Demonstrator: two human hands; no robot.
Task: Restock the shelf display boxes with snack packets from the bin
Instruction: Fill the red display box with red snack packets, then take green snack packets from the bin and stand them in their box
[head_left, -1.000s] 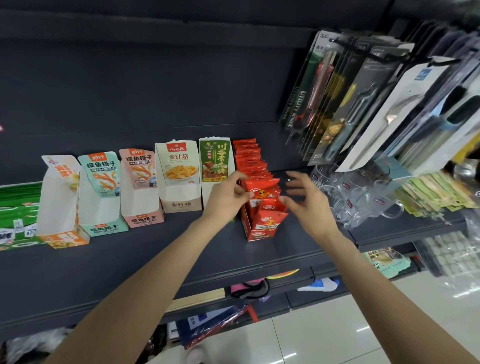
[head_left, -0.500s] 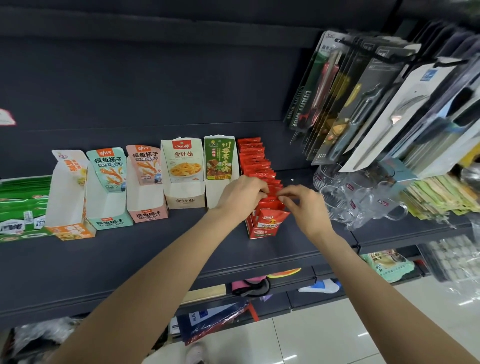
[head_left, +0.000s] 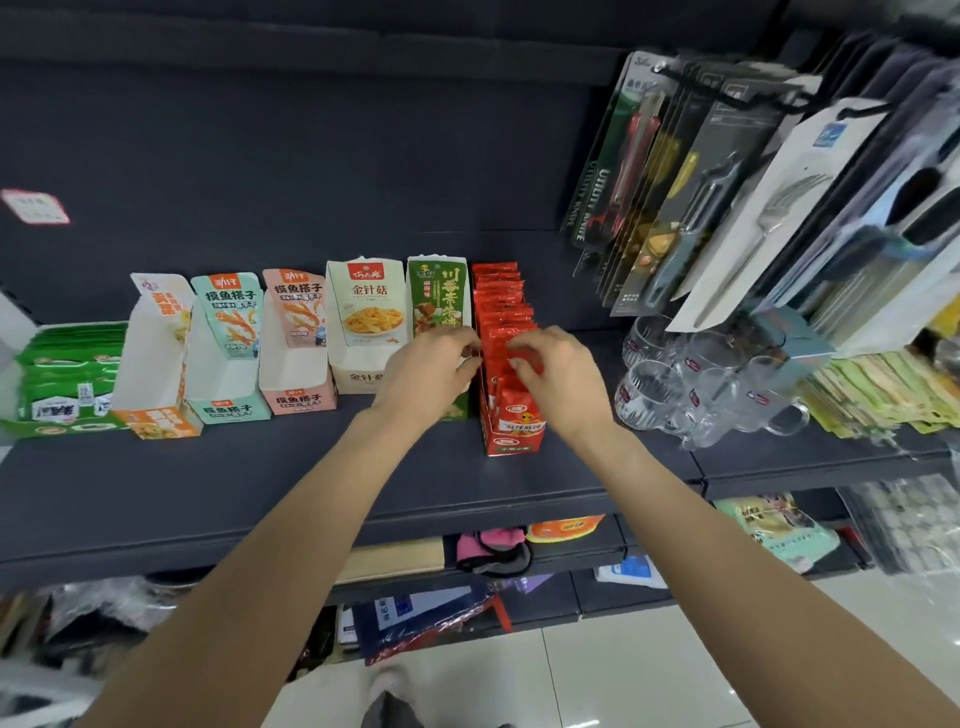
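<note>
Grip: the left hand (head_left: 431, 374) has its fingers curled against the left edge of the red packets (head_left: 503, 312), and the right hand (head_left: 558, 379) pinches the tops of the front packets; both are closed on the row, which stands in the red display box (head_left: 511, 439) on the shelf (head_left: 260, 483).

Left to right along the shelf: the green box (head_left: 62, 379) appears well stocked; the orange-trimmed box (head_left: 156, 364), the teal box (head_left: 226, 353) and the pink box (head_left: 293, 348) show bare white interiors; the cream box (head_left: 363, 322) and the dark green box (head_left: 439, 296) cannot be judged from here; the red box looks full.

Assessment: one box is near done; at least three remain to fill; the bin is not in view.
</note>
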